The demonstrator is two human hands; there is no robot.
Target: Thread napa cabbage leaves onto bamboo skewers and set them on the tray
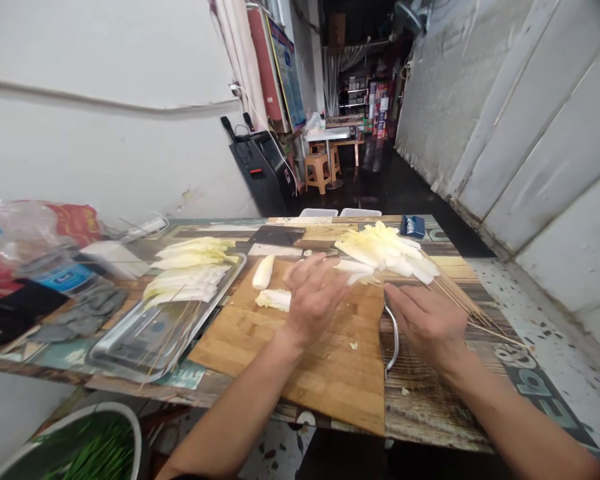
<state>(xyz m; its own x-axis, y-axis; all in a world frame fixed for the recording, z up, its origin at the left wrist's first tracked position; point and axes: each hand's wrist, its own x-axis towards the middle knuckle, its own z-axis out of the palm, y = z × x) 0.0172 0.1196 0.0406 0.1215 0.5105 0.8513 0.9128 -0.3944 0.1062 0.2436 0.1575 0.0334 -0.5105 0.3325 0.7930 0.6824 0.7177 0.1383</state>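
Note:
My left hand [314, 297] is closed over the cutting board, fingers around a pale napa cabbage leaf [355, 269]. My right hand [427, 320] is closed just past the board's right edge, its fingertips toward that leaf. A thin bamboo skewer [500, 336] sticks out behind the right hand, in line with its grip; the part inside the fingers is hidden. On the wooden cutting board [340, 380] lie two cabbage pieces, a rolled one [264, 272] and a flatter one [273, 300]. Beyond my hands is a pile of cabbage leaves [385, 250].
Left of the board, a metal tray [125, 340] holds skewered cabbage [187, 283]. Loose skewers [460, 293] lie at right, near a small blue box [413, 227]. Plastic bags and a grey cloth [87, 313] crowd the far left. A tub of greens [139, 433] stands below.

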